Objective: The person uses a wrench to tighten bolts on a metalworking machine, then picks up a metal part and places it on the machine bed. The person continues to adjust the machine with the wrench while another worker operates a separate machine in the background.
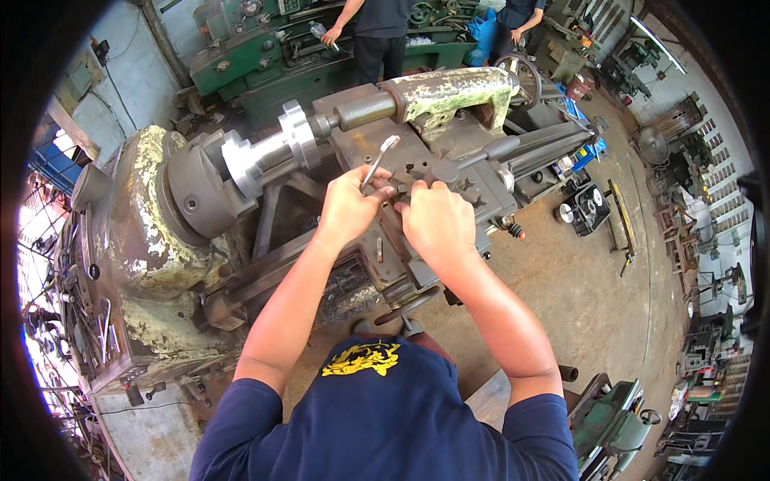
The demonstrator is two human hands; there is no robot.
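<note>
In front of me is a lathe, with a shiny stepped metal workpiece (271,152) held between its grey chuck (196,188) and the tailstock (449,94). My left hand (350,210) is closed around a slim metal tool (374,166), likely a wrench. The tool slants up with its pale, thicker end above the fingers. Beside it, my right hand (439,223) is closed at the tool post (442,170), its fingers curled downward. What those fingers hold is hidden. Both hands are over the carriage, to the right of the workpiece, and a small metal piece (379,249) lies below them.
A carriage handwheel (407,305) juts toward me, and a red-tipped lever (517,232) sticks out at right. Past the lathe a person (381,36) stands by a green machine (273,68), with another person farther right. On the floor at right are a black container (587,210) and bars.
</note>
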